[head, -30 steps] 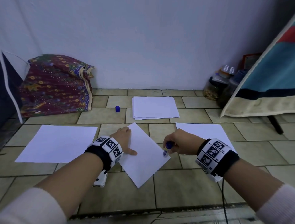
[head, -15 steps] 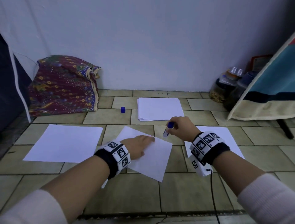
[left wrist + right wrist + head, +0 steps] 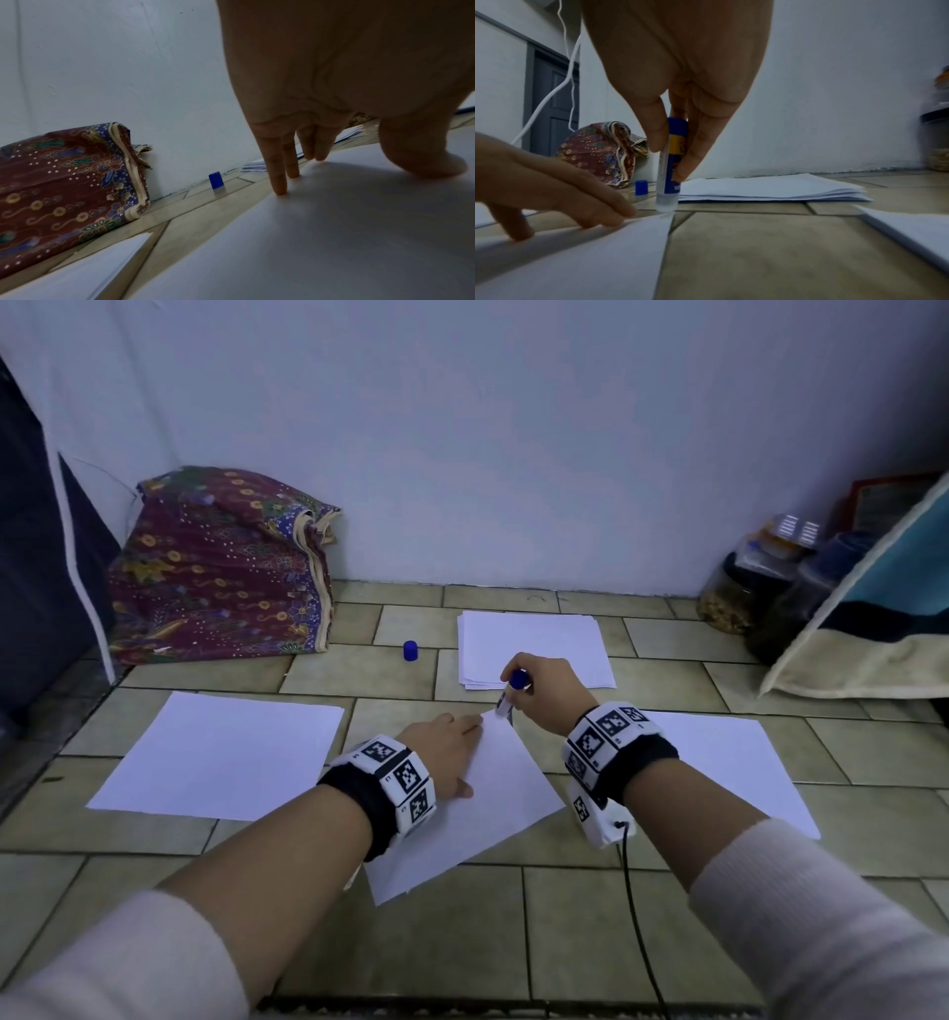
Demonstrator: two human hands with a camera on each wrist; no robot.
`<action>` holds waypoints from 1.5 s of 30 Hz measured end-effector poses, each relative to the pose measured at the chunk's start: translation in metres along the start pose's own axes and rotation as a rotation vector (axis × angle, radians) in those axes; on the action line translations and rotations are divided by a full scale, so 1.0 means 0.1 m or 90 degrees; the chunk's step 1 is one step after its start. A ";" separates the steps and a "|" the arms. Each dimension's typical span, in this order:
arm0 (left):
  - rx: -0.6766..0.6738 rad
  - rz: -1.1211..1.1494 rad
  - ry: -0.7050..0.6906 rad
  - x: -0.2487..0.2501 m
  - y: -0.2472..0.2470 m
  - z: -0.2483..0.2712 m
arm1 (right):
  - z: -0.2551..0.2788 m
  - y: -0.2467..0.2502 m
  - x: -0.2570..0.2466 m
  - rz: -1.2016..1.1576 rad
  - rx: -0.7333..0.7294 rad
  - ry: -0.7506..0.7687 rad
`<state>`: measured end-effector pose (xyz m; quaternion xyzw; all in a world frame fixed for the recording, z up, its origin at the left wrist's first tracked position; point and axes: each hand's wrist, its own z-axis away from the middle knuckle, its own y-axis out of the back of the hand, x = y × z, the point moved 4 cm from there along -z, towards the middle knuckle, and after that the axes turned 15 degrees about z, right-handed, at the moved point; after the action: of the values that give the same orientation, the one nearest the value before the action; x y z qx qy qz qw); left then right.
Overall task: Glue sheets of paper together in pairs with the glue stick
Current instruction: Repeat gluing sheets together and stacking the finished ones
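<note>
Comparing with half a second ago, the right hand (image 3: 547, 693) has carried the glue stick (image 3: 511, 694) a little nearer and down, from just above the sheet's far edge to its far corner, and the sheet (image 3: 493, 793) itself has turned under the left hand (image 3: 447, 752), so that a corner now points away from the person where an edge lay before. The left hand has slid with it toward that corner. It lies flat, fingers (image 3: 279, 178) straight and spread, tips and thumb pressing the paper onto the floor (image 3: 359, 916). The right hand's thumb and fingers are closed round the glue stick's barrel, pinching it from both sides. The stick is a slim tube with a blue body, a yellow patch on its label and a clear lower end; its cap is off. Its long axis stands close to upright, tilted slightly, blue end up and glue end down, touching the tip of the sheet's corner in the right wrist view. A blue cap (image 3: 410, 650) stands on the tiles beyond, well apart from the stick. A stack of paper (image 3: 534, 639) lies behind the right hand, one single sheet (image 3: 221, 755) lies to the left and another (image 3: 719, 762) to the right, partly under the right wrist.
</note>
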<state>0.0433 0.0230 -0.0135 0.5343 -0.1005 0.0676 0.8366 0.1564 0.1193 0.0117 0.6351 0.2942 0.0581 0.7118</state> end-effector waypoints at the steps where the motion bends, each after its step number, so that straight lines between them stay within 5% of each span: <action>1: 0.000 -0.003 0.008 0.01 0.00 0.00 | -0.02 -0.03 -0.04 0.006 -0.013 0.006; 13: -0.007 -0.003 0.007 -0.03 -0.05 -0.09 | -0.02 -0.01 -0.16 0.159 -0.106 0.089; 38: -0.059 -0.095 -0.029 -0.03 -0.10 -0.10 | 0.82 0.15 0.18 0.210 -0.219 0.154; 45: 0.013 -0.079 0.085 -0.20 -0.02 -0.02 | 0.63 0.35 0.21 0.088 -0.070 0.114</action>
<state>0.0247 0.0237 -0.0211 0.5422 -0.0109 0.0520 0.8386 0.2151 0.0804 0.0389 0.6060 0.3085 0.1794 0.7109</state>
